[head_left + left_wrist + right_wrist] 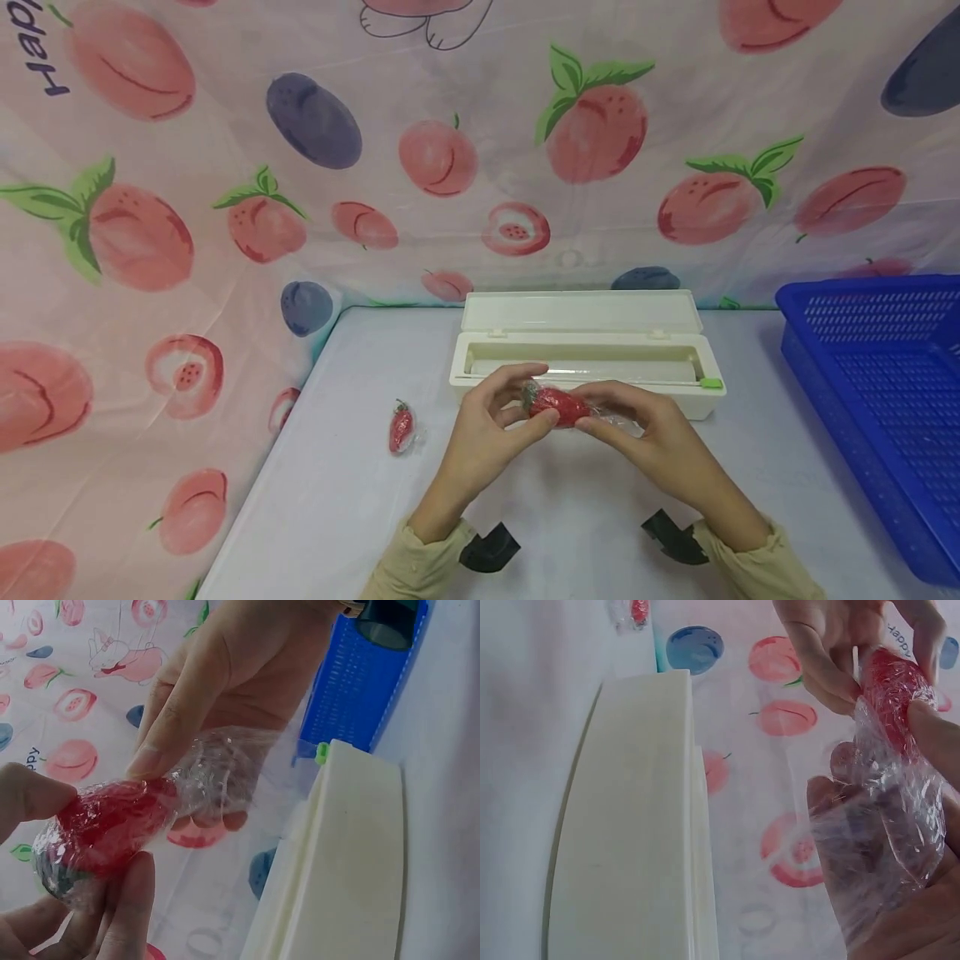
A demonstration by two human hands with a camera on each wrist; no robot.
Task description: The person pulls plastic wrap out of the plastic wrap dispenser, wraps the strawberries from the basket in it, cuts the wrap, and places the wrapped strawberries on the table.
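A red strawberry (557,405) wrapped in clear cling film (885,825) is held above the table between both hands. My left hand (534,398) pinches its leafy end between thumb and fingers. My right hand (592,419) grips the other end, where the loose film bunches into a crinkled tail (217,776). In the left wrist view the strawberry (105,825) fills the lower left, and the right hand (217,682) is above it. The right wrist view has the strawberry (892,682) at the top right.
A cream cling-film dispenser box (525,387) stands just behind the hands with its lid open. A second wrapped strawberry (401,427) lies on the white table (337,500) to the left. A blue basket (885,400) sits at the right edge. Fruit-print sheeting hangs behind.
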